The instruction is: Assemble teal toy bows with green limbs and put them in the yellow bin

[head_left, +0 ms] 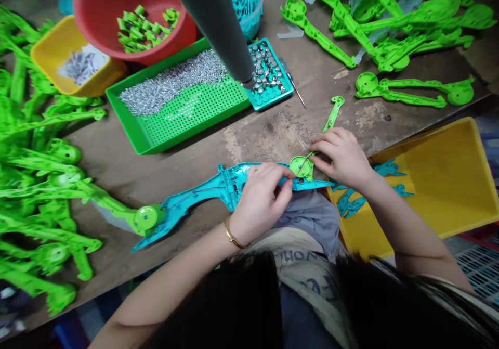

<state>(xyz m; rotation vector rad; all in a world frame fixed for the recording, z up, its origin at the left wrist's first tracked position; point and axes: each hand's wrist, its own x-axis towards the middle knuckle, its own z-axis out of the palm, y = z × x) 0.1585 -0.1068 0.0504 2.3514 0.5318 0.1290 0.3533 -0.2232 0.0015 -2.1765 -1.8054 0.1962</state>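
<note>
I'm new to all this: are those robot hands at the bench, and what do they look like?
No, they are a person's two bare hands, with no gloves, cables or sleeves showing. The left hand has a thin gold-coloured ring and, at the wrist, a slim gold-coloured bracelet. No jewellery shows on the right hand.

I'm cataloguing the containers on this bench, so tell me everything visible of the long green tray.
The green tray is rectangular, shallow and apparently plastic, with raised walls and a finely perforated floor. It sits upright on the wooden table, at a slant in this view. Small silvery metal pieces, perhaps screws, heap along its far side; the near floor is bare. A teal tray is beside its right end, where a gray pole hides part of it.
</note>
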